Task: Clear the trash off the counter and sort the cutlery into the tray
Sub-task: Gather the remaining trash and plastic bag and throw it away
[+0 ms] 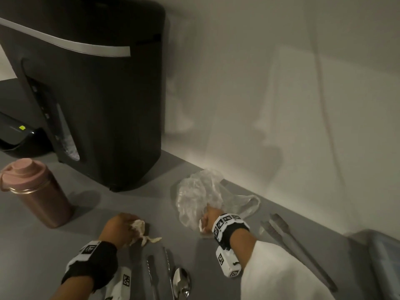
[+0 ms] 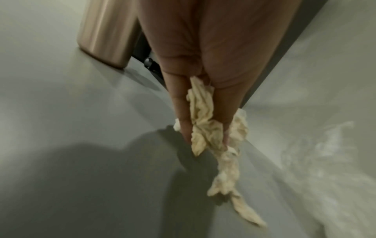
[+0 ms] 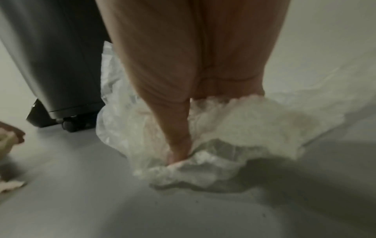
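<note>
My left hand (image 1: 121, 228) grips a crumpled cream paper napkin (image 1: 138, 226) low over the grey counter; in the left wrist view the napkin (image 2: 205, 116) bulges between the fingers (image 2: 183, 112) and a twisted tail hangs down. My right hand (image 1: 211, 219) grips a clear plastic bag (image 1: 194, 195) near the wall; in the right wrist view the bag (image 3: 234, 128) bunches under the thumb, together with a white tissue. Near the bottom edge lie a spoon (image 1: 181, 280), a knife (image 1: 170, 269) and small tongs (image 1: 151, 276). Grey tongs (image 1: 296, 247) lie right of my right arm.
A tall black bin (image 1: 104, 100) on castors stands at the back left against the white wall. A copper bottle (image 1: 41, 198) with a pink lid stands left of my left hand. A grey tray (image 1: 381, 256) shows at the right edge.
</note>
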Demonstrator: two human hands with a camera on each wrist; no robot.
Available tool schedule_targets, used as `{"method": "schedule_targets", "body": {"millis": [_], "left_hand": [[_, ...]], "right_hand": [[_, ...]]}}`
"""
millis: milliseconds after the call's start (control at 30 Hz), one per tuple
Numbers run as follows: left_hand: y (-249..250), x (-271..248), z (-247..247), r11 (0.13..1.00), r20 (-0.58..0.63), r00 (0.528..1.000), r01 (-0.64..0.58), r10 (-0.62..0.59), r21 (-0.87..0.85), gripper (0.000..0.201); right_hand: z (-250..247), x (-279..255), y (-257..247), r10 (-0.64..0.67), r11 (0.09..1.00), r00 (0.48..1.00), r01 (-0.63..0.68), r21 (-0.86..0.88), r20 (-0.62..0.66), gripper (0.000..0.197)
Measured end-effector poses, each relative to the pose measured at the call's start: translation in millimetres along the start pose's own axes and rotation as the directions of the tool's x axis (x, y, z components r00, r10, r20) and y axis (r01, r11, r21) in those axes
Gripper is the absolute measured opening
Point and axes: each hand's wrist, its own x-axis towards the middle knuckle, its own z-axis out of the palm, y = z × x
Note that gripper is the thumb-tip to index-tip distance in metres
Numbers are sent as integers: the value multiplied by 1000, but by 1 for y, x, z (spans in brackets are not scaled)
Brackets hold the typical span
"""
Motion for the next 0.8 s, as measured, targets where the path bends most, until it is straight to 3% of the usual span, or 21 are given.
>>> {"method": "schedule_targets", "body": {"millis": [33,133,233,367,467,533,633,700,733,800], "left_hand": [[-2,-2,-4,1000,-25,1000,-6,6,-25,34],[7,-15,-15,988,-105,993,-66,51,-142,35],[33,-30,-26,952,-172,972,-198,160,-232,32],[83,-52,-26,879,-186,913,-403,365,-254,34],[128,-71,-1,823,-122,867,-497,482,-275,39],[161,-90,32,767,-32,821,-546,571,-336,45],[210,-133,97,689,157,702,-587,694,-425,47],[244,-176,150,665,278,614,-592,738,-456,46],[253,-192,163,658,300,595,-587,746,-471,46],[278,-244,207,629,388,497,-579,777,-519,49]], "right_hand": [[-2,-1,-3,25,999,1000,-25,-20,19,8],[-15,-8,-4,24,1000,1000,-24,-9,-9,21],[-31,-48,9,-23,984,967,66,165,-253,16],[-46,-148,64,12,891,781,274,361,-624,14],[-29,-250,119,144,856,619,314,412,-772,20],[-3,-317,154,243,868,535,253,428,-809,19],[49,-410,199,406,854,422,140,501,-811,20],[95,-475,227,537,800,319,103,591,-781,19],[113,-492,235,581,774,283,98,626,-763,19],[163,-543,255,675,716,207,47,697,-708,22]]}}
